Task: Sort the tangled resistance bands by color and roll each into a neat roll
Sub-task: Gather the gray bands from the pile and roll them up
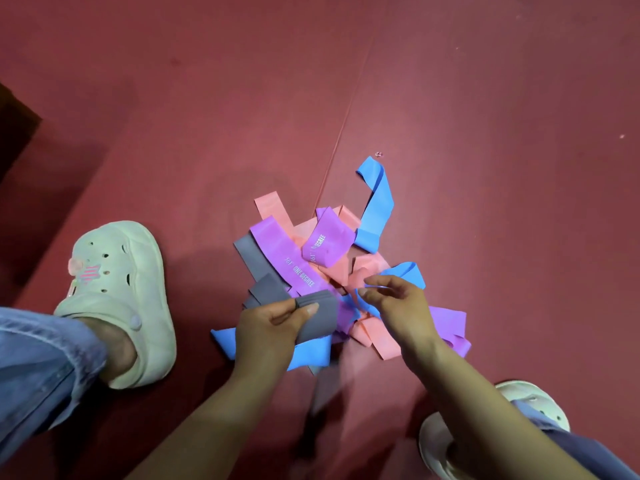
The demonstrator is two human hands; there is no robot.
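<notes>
My left hand (270,327), at the near edge of the tangled pile (311,251), curls round a folded grey band (322,317). My right hand (401,306), over the pile, pinches a blue band (369,304). The pile lies on the red floor (242,116).

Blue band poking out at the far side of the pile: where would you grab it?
Pinch the blue band at its folded far end, from above. That end lies on bare floor, clear of the tangle, so you'd likely catch only blue.
</notes>
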